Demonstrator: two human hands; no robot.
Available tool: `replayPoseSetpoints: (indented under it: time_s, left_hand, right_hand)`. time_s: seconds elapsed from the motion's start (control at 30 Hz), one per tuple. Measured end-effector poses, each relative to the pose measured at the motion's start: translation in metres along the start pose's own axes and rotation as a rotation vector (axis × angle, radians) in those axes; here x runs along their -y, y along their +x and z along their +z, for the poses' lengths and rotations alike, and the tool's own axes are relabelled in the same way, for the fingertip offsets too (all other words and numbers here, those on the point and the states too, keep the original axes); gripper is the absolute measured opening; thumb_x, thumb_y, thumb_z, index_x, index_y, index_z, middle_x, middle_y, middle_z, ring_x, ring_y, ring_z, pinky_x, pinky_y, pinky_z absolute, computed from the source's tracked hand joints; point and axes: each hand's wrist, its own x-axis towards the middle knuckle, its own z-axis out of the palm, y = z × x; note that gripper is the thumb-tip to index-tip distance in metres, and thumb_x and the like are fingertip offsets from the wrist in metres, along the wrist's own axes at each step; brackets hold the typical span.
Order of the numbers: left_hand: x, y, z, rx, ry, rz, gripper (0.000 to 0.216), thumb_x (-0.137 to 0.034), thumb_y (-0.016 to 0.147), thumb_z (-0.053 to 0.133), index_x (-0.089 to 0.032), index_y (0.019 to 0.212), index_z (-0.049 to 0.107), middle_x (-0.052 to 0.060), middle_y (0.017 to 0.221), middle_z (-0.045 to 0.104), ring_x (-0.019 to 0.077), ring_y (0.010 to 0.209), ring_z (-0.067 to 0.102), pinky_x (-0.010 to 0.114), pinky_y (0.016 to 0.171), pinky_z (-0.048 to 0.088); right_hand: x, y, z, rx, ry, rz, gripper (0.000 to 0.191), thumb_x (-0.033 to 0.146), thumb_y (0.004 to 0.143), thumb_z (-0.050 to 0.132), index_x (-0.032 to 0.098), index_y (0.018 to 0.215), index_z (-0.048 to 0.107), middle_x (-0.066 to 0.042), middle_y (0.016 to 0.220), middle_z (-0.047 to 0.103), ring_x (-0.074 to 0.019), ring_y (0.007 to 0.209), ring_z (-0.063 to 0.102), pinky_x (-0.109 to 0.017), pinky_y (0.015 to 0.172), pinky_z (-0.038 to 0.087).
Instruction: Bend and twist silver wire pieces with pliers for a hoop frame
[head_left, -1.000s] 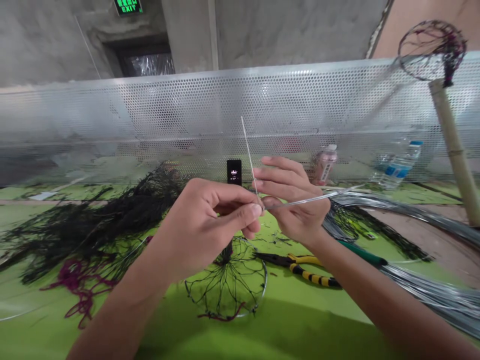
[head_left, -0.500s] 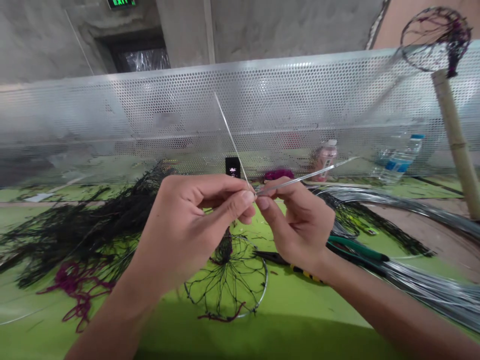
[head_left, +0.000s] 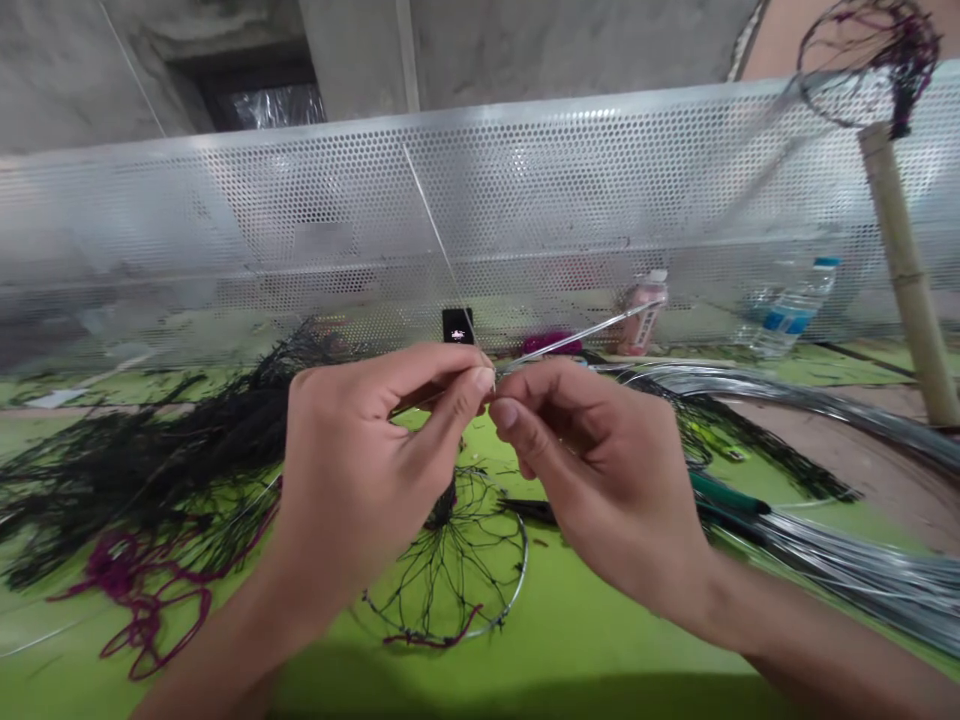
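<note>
My left hand (head_left: 390, 440) is closed, its thumb and forefinger pinching a silvery metal wire (head_left: 433, 228). One thin length of the wire rises to the upper left, and a doubled length slants to the upper right past my right hand (head_left: 600, 460). The thumb and forefinger of that hand are closed at the wire too, their tips almost meeting the left fingertips. Fingers hide the exact joint. Below the hands, a dark net on a round wire hoop (head_left: 524, 560) lies on the table, with a purple cord piece at its near edge.
Black netting (head_left: 172, 440) and purple cord (head_left: 150, 590) lie at left. At right are green-handled pliers (head_left: 731, 495), wire bundles (head_left: 862, 560) and dark plier jaws (head_left: 529, 510). Bottles (head_left: 799, 310), a small black device (head_left: 457, 325), a perforated metal panel (head_left: 562, 190) and a bamboo-handled net (head_left: 904, 260) stand behind.
Both hands have moved slightly left with the wire. The doubled wire length now sits further left, and the right fingertips are a little lower against the left ones. The view has shifted slightly.
</note>
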Motion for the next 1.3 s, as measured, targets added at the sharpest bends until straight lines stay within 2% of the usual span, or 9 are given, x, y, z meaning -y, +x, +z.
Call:
replayPoseSetpoints:
  time_s: [0.17, 0.3, 0.4, 0.47, 0.57, 0.77, 1.0, 1.2, 1.3]
  left_hand:
    - [0.005, 0.003, 0.008, 0.018, 0.014, 0.029, 0.015, -0.032, 0.097, 0.065, -0.025, 0.090, 0.076, -0.004, 0.083, 0.078, 0.0125, 0.071, 0.070, 0.026, 0.067, 0.052]
    - [0.006, 0.006, 0.013, 0.147, -0.214, -0.089, 0.013, -0.025, 0.093, 0.069, -0.023, 0.083, 0.076, -0.005, 0.070, 0.073, 0.0099, 0.063, 0.067, 0.021, 0.059, 0.051]
    - [0.008, 0.009, 0.013, 0.223, -0.381, -0.198, 0.012, -0.024, 0.091, 0.070, -0.021, 0.081, 0.077, -0.005, 0.063, 0.070, 0.0085, 0.059, 0.065, 0.017, 0.054, 0.050]
    - [0.009, 0.010, 0.013, 0.239, -0.452, -0.245, 0.012, -0.022, 0.090, 0.071, -0.020, 0.082, 0.079, -0.004, 0.063, 0.070, 0.0078, 0.057, 0.064, 0.016, 0.053, 0.051]
    - [0.009, 0.011, 0.010, 0.280, -0.546, -0.280, 0.013, -0.018, 0.089, 0.070, -0.020, 0.082, 0.080, -0.003, 0.061, 0.069, 0.0069, 0.054, 0.062, 0.014, 0.051, 0.050]
    - [0.005, 0.011, 0.007, 0.313, -0.552, -0.266, 0.013, -0.017, 0.088, 0.070, -0.021, 0.080, 0.079, -0.003, 0.060, 0.069, 0.0066, 0.054, 0.061, 0.012, 0.050, 0.049]
    - [0.001, 0.005, 0.005, 0.304, -0.431, -0.212, 0.024, -0.024, 0.092, 0.065, -0.019, 0.068, 0.070, -0.001, 0.063, 0.070, 0.0110, 0.056, 0.062, 0.020, 0.049, 0.045]
    - [0.001, 0.006, 0.009, 0.371, -0.399, -0.213, 0.028, -0.021, 0.091, 0.064, -0.020, 0.063, 0.065, -0.002, 0.059, 0.068, 0.0107, 0.054, 0.061, 0.020, 0.047, 0.040]
    - [0.005, 0.009, 0.009, 0.401, -0.436, -0.234, 0.026, -0.024, 0.092, 0.065, -0.021, 0.066, 0.069, -0.002, 0.060, 0.068, 0.0109, 0.054, 0.062, 0.020, 0.049, 0.046]
  right_hand:
    - [0.008, 0.007, -0.015, 0.148, -0.057, 0.099, 0.011, 0.016, 0.092, 0.065, 0.017, 0.081, 0.064, 0.007, 0.059, 0.047, -0.0060, 0.049, 0.036, -0.019, 0.037, 0.027]
    - [0.016, 0.012, -0.035, 0.305, -0.246, 0.103, 0.017, 0.016, 0.094, 0.061, 0.020, 0.077, 0.064, 0.007, 0.055, 0.050, -0.0068, 0.044, 0.040, -0.022, 0.034, 0.027]
    - [0.018, 0.017, -0.051, 0.380, -0.465, -0.194, 0.016, 0.016, 0.096, 0.060, 0.023, 0.084, 0.068, 0.005, 0.062, 0.060, -0.0091, 0.048, 0.050, -0.026, 0.042, 0.038]
    - [0.013, 0.022, -0.057, 0.338, -0.601, -0.506, 0.012, 0.015, 0.096, 0.062, 0.024, 0.096, 0.070, 0.001, 0.080, 0.070, -0.0133, 0.066, 0.061, -0.030, 0.060, 0.050]
    - [-0.005, 0.030, -0.056, 0.267, -0.752, -0.842, 0.017, 0.013, 0.093, 0.067, 0.022, 0.107, 0.069, -0.005, 0.100, 0.075, -0.0210, 0.090, 0.067, -0.039, 0.076, 0.053]
    - [-0.033, 0.036, -0.048, 0.093, -0.692, -1.052, 0.015, 0.016, 0.091, 0.072, 0.028, 0.099, 0.072, -0.001, 0.099, 0.079, -0.0207, 0.090, 0.072, -0.037, 0.071, 0.058]
    - [-0.026, 0.038, -0.049, 0.182, -0.509, -0.941, 0.016, 0.014, 0.091, 0.073, 0.028, 0.098, 0.075, -0.001, 0.091, 0.079, -0.0196, 0.079, 0.074, -0.039, 0.070, 0.061]
    - [-0.013, 0.032, -0.048, 0.202, -0.305, -0.371, 0.015, 0.016, 0.084, 0.083, 0.030, 0.087, 0.079, 0.004, 0.081, 0.079, -0.0189, 0.073, 0.073, -0.038, 0.066, 0.060]
    - [-0.009, 0.032, -0.050, 0.174, -0.270, -0.244, 0.014, 0.021, 0.081, 0.086, 0.031, 0.087, 0.080, 0.005, 0.083, 0.079, -0.0194, 0.074, 0.074, -0.034, 0.059, 0.060]
